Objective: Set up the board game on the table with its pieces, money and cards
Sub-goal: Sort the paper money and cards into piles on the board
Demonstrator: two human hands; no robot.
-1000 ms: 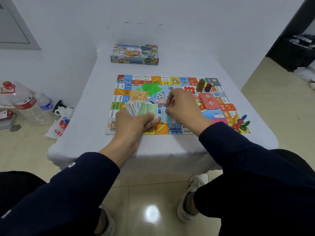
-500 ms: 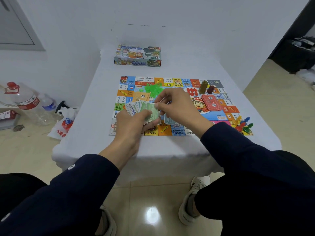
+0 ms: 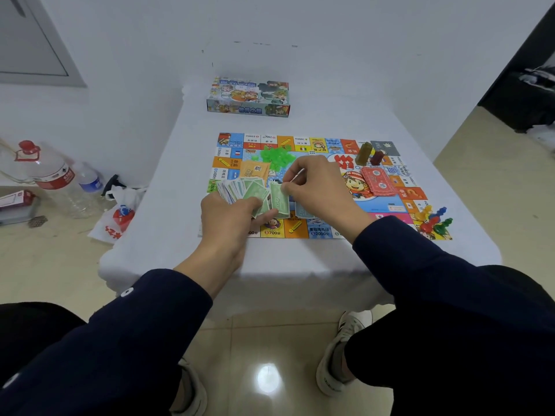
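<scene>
- We hold a fanned stack of paper money (image 3: 240, 190) in our left hand (image 3: 229, 219), fingers curled round it, over the near-left part of the game board (image 3: 303, 145).
- Our right hand (image 3: 318, 184) pinches the top edge of one green note (image 3: 279, 202) at the right end of the fan.
- The board lies flat on the white-covered counter (image 3: 168, 205). Our hands and the fan hide much of its middle and near-left squares.
- A pale blue note pile (image 3: 303, 210) rests on the board just below our right hand, partly covered by it.
- Green plastic pieces (image 3: 276, 154) lie heaped on the board beyond our hands; an orange card pile (image 3: 255, 169) sits beside them to the left.
- A red card pile (image 3: 377, 181) lies right of our right hand; two upright blocks, olive (image 3: 364, 153) and dark red (image 3: 377, 157), stand near the far-right corner.
- Coloured pawns (image 3: 432, 220) cluster on the near-right corner.
- The game box (image 3: 247, 97) sits at the counter's far edge, well apart from the board.
- On the floor to the left: a large water jug (image 3: 57, 178), a small bottle (image 3: 90, 181), a plastic bag (image 3: 115, 220).
</scene>
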